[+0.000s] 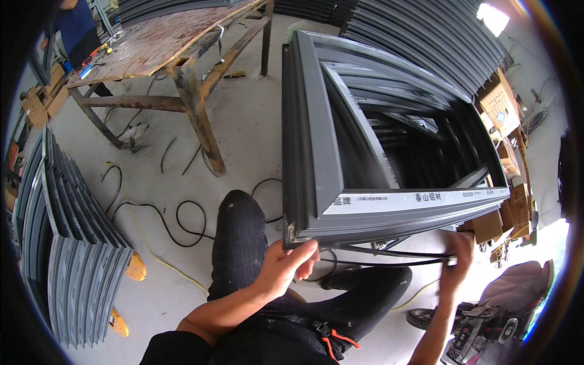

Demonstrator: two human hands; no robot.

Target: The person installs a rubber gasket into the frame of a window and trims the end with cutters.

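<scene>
A stack of dark grey metal window frames [330,121] stands in front of me, with white printed film along its near side. My left hand [285,267] is at the near left corner of the stack, thumb out against the lower edge and fingers curled under. What lies inside those fingers is hidden. To the right, beside the near edge, my right hand [457,258] closes around a black rubber-like strip [395,263]. Two strands of it run leftward below the stack's edge towards my left hand.
A worn worktable [158,45] holding tools stands at the far left; a person [76,27] is beyond it. More frames [85,280] are stacked at left above yellow feet. Black cable [164,222] loops across the floor. Cardboard boxes [517,210] and a wheeled vehicle [486,328] are at right.
</scene>
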